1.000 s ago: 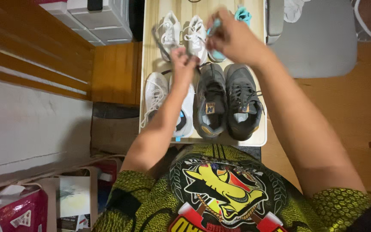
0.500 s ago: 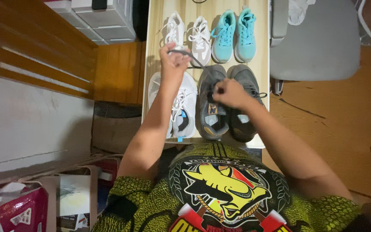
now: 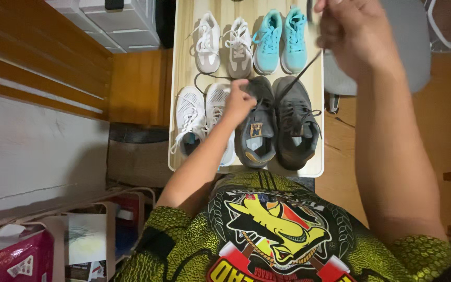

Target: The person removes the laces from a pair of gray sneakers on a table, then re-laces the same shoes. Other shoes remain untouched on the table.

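Observation:
Several pairs of shoes stand on a light wooden table [image 3: 317, 168]. Nearest me is a dark grey pair [image 3: 294, 125]. My left hand [image 3: 238, 100] rests on the toe end of the left grey shoe [image 3: 257, 138], pinching the dark lace there. My right hand [image 3: 352, 32] is raised high at the upper right and pulls the other end of the dark lace [image 3: 297, 77], which runs taut from the shoe up to my fingers. A white pair [image 3: 193, 115] sits left of the grey shoes.
At the table's far end stand a white and beige pair [image 3: 221, 44] and a turquoise pair [image 3: 280, 42]. A grey chair [image 3: 408, 47] is to the right, plastic storage boxes [image 3: 116, 23] at the upper left, bags [image 3: 22, 256] on the floor at the lower left.
My right hand rose from the grey shoe to the upper right, drawing the lace taut. My left hand dropped from above the white shoes to the grey shoe's toe.

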